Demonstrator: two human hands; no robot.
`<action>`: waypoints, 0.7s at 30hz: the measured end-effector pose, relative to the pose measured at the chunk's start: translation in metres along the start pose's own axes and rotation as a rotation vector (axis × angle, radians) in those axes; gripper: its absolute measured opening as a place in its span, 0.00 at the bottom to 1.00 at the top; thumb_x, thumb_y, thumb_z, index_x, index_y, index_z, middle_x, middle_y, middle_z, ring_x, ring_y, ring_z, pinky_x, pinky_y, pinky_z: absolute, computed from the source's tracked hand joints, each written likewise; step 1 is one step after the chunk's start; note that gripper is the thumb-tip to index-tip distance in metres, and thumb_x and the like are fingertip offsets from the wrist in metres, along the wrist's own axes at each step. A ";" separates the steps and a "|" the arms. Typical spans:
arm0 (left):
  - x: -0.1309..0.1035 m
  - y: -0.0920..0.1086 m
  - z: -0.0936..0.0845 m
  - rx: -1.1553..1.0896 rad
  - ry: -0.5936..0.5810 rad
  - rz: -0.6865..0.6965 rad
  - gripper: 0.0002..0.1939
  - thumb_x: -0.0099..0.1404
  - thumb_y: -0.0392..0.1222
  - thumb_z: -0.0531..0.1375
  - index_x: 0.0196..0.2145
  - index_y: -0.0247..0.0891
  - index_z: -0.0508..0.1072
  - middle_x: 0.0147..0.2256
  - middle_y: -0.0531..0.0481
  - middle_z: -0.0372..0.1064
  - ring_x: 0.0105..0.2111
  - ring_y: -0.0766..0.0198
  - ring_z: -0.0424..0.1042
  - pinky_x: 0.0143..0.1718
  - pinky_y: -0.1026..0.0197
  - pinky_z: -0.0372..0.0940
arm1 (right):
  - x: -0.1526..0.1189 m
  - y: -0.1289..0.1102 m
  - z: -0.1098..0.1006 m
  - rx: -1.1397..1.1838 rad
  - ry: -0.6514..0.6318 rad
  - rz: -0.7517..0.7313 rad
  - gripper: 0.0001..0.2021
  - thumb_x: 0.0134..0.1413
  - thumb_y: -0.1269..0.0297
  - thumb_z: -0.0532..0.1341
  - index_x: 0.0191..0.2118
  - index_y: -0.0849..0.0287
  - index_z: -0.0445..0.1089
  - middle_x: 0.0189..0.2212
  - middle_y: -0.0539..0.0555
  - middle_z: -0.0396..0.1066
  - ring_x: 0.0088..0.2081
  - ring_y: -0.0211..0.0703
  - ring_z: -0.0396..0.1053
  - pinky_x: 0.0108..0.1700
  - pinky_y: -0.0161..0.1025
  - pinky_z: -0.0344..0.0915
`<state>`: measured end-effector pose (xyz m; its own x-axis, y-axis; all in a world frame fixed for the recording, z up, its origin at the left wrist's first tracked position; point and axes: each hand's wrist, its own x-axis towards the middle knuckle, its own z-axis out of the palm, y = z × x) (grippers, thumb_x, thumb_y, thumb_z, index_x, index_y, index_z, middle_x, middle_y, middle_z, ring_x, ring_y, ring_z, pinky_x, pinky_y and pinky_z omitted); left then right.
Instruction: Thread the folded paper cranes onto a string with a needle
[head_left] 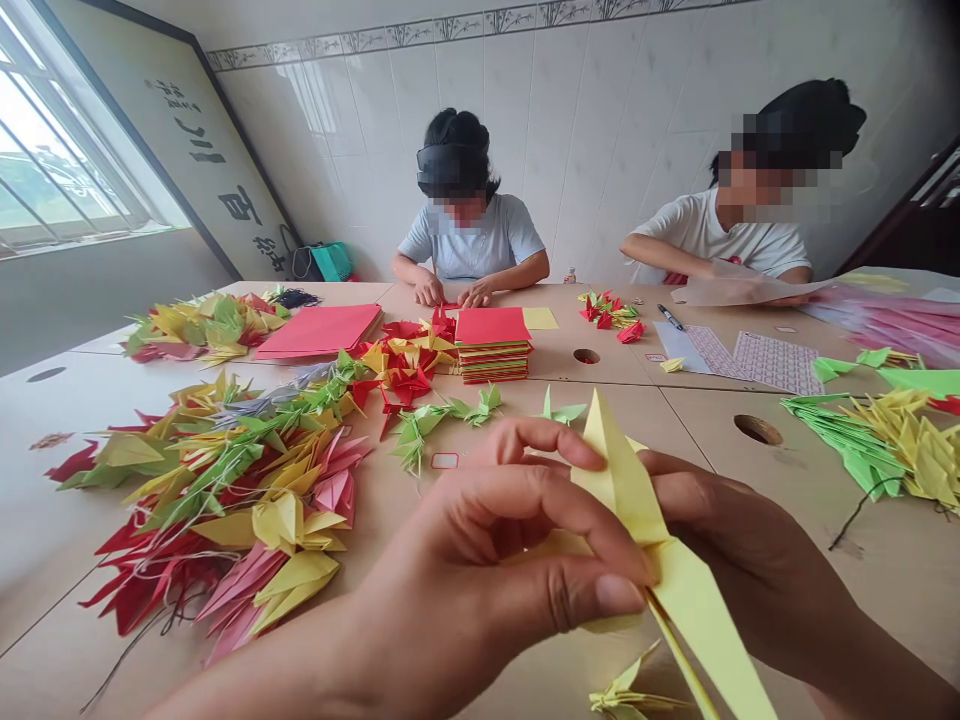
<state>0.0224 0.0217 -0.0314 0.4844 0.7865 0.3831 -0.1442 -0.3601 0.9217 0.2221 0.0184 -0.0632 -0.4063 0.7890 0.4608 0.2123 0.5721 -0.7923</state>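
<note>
A yellow folded paper crane (634, 490) is held up between both hands near the front of the table. My left hand (525, 540) pinches its middle between thumb and forefinger, with the other fingers curled behind. My right hand (742, 550) grips the crane from the far side; its fingertips are hidden behind the paper. One long pointed part of the crane slants down to the lower right. Below my hands, another yellow folded crane (626, 695) lies on the table.
Strung paper cranes (247, 490) cover the left side. A red paper stack (319, 332) and a squared pile of coloured sheets (493, 345) lie beyond. Green and yellow folded pieces (892, 440) sit at right. The table has a round hole (757, 430). Two people sit opposite, working.
</note>
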 end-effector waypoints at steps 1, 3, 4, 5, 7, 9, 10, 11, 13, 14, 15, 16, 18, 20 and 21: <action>0.000 0.000 -0.001 0.000 -0.017 -0.018 0.03 0.58 0.34 0.67 0.28 0.40 0.79 0.37 0.44 0.73 0.53 0.51 0.67 0.43 0.55 0.73 | 0.000 0.000 0.000 0.002 0.001 0.006 0.12 0.57 0.73 0.58 0.36 0.44 0.70 0.32 0.46 0.70 0.32 0.38 0.70 0.34 0.33 0.68; 0.000 -0.001 -0.003 0.024 -0.044 -0.033 0.04 0.62 0.36 0.64 0.31 0.42 0.79 0.40 0.45 0.74 0.57 0.50 0.63 0.46 0.53 0.71 | -0.001 -0.001 -0.001 -0.006 -0.013 0.022 0.14 0.58 0.75 0.57 0.38 0.43 0.69 0.33 0.45 0.70 0.34 0.37 0.70 0.35 0.32 0.68; 0.000 -0.001 -0.003 0.056 -0.049 -0.031 0.05 0.63 0.36 0.62 0.32 0.43 0.79 0.41 0.45 0.75 0.60 0.51 0.60 0.49 0.52 0.70 | -0.002 -0.001 -0.001 -0.015 -0.014 0.013 0.14 0.59 0.75 0.56 0.38 0.43 0.69 0.32 0.45 0.69 0.32 0.37 0.70 0.34 0.32 0.67; -0.001 -0.001 -0.003 0.096 -0.049 -0.019 0.06 0.64 0.36 0.61 0.33 0.43 0.79 0.41 0.46 0.76 0.62 0.52 0.56 0.52 0.50 0.67 | -0.003 -0.001 -0.002 -0.033 -0.006 0.005 0.14 0.59 0.74 0.55 0.38 0.43 0.69 0.31 0.46 0.68 0.31 0.36 0.69 0.32 0.31 0.66; -0.002 0.000 -0.001 0.168 -0.030 0.012 0.06 0.65 0.36 0.60 0.34 0.43 0.78 0.40 0.48 0.77 0.64 0.53 0.52 0.56 0.49 0.62 | -0.004 0.000 -0.002 -0.085 0.021 0.001 0.12 0.60 0.74 0.54 0.37 0.45 0.69 0.28 0.46 0.66 0.27 0.36 0.66 0.30 0.31 0.65; -0.003 0.002 0.002 0.200 0.006 0.013 0.07 0.65 0.34 0.60 0.34 0.42 0.78 0.40 0.48 0.76 0.63 0.54 0.54 0.58 0.50 0.60 | -0.005 0.003 -0.002 -0.114 0.033 -0.036 0.11 0.61 0.72 0.54 0.36 0.47 0.68 0.27 0.46 0.66 0.27 0.36 0.65 0.29 0.32 0.65; -0.003 0.003 0.003 0.205 0.025 0.001 0.08 0.64 0.33 0.59 0.33 0.41 0.77 0.40 0.48 0.76 0.62 0.55 0.57 0.58 0.51 0.60 | -0.005 0.004 -0.002 -0.123 0.030 -0.057 0.10 0.61 0.72 0.54 0.37 0.48 0.68 0.28 0.47 0.67 0.27 0.36 0.66 0.29 0.32 0.65; -0.003 0.004 0.004 0.203 0.045 -0.012 0.08 0.64 0.32 0.59 0.32 0.40 0.77 0.40 0.48 0.76 0.60 0.55 0.59 0.57 0.54 0.61 | -0.004 0.006 -0.002 -0.130 0.024 -0.084 0.10 0.62 0.72 0.54 0.37 0.48 0.68 0.28 0.47 0.67 0.28 0.36 0.66 0.29 0.32 0.65; -0.002 0.006 0.005 0.175 0.079 -0.044 0.09 0.64 0.31 0.58 0.31 0.39 0.77 0.42 0.47 0.74 0.55 0.57 0.64 0.52 0.58 0.64 | -0.004 0.010 -0.002 -0.152 0.020 -0.124 0.11 0.62 0.72 0.53 0.39 0.49 0.69 0.29 0.48 0.69 0.29 0.37 0.68 0.29 0.33 0.65; -0.002 0.006 0.006 0.151 0.085 -0.060 0.09 0.65 0.32 0.58 0.32 0.38 0.77 0.43 0.46 0.73 0.52 0.58 0.67 0.49 0.61 0.66 | -0.004 0.012 -0.002 -0.168 0.020 -0.123 0.11 0.61 0.73 0.54 0.40 0.48 0.69 0.29 0.49 0.69 0.30 0.38 0.69 0.29 0.34 0.65; -0.002 0.007 0.006 0.124 0.084 -0.074 0.09 0.66 0.33 0.57 0.32 0.37 0.78 0.44 0.46 0.71 0.49 0.59 0.69 0.47 0.62 0.67 | -0.003 0.013 -0.002 -0.178 0.014 -0.125 0.11 0.61 0.73 0.54 0.41 0.48 0.69 0.29 0.49 0.69 0.30 0.39 0.69 0.29 0.34 0.65; -0.002 0.006 0.006 0.094 0.076 -0.091 0.09 0.66 0.34 0.57 0.33 0.37 0.78 0.44 0.45 0.71 0.47 0.60 0.70 0.44 0.63 0.68 | -0.003 0.013 -0.002 -0.179 0.004 -0.128 0.11 0.60 0.73 0.55 0.42 0.48 0.69 0.30 0.49 0.70 0.30 0.39 0.69 0.28 0.34 0.65; -0.002 0.006 0.006 0.039 0.060 -0.131 0.09 0.66 0.35 0.57 0.34 0.36 0.78 0.45 0.45 0.69 0.44 0.61 0.71 0.42 0.64 0.68 | -0.002 0.012 -0.002 -0.174 -0.016 -0.134 0.11 0.60 0.73 0.55 0.42 0.48 0.68 0.32 0.50 0.71 0.29 0.39 0.69 0.27 0.34 0.65; -0.003 0.005 0.006 0.003 0.058 -0.161 0.08 0.65 0.34 0.58 0.35 0.36 0.78 0.45 0.46 0.69 0.44 0.61 0.72 0.42 0.65 0.68 | 0.000 0.009 -0.002 -0.166 -0.017 -0.148 0.11 0.60 0.73 0.54 0.40 0.48 0.68 0.32 0.49 0.71 0.28 0.38 0.68 0.27 0.33 0.65; -0.003 0.005 0.006 -0.001 0.063 -0.173 0.07 0.64 0.34 0.59 0.35 0.36 0.78 0.45 0.46 0.69 0.43 0.61 0.72 0.41 0.65 0.68 | 0.001 0.007 -0.002 -0.166 -0.012 -0.156 0.12 0.60 0.74 0.53 0.39 0.48 0.67 0.31 0.49 0.71 0.27 0.38 0.68 0.27 0.33 0.65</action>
<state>0.0258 0.0144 -0.0285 0.4474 0.8664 0.2216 -0.0641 -0.2161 0.9743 0.2251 0.0232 -0.0674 -0.4559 0.6857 0.5674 0.2885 0.7169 -0.6347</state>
